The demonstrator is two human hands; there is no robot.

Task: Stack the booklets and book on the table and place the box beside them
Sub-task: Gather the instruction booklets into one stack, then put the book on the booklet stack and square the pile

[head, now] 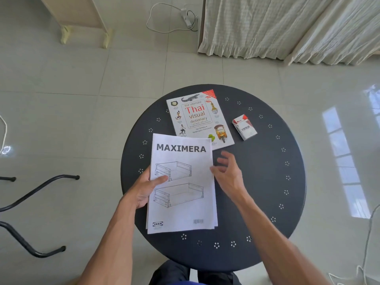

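White MAXIMERA booklets (183, 194) lie stacked at the near left of the round dark table (263, 182). My left hand (144, 188) grips their left edge, thumb on the cover. My right hand (228, 173) hovers at their right edge with fingers spread, holding nothing. Behind the booklets lies the Thai visual dictionary book (198, 117), its near corner tucked under the top of the booklets. A small white and red VESS box (244, 127) rests on the table to the right of the book.
Black metal chair legs (37, 202) stand on the tiled floor at left. A power strip with cable (186, 17) lies on the floor behind, beside a pale curtain (287, 27). White cables run along the right edge.
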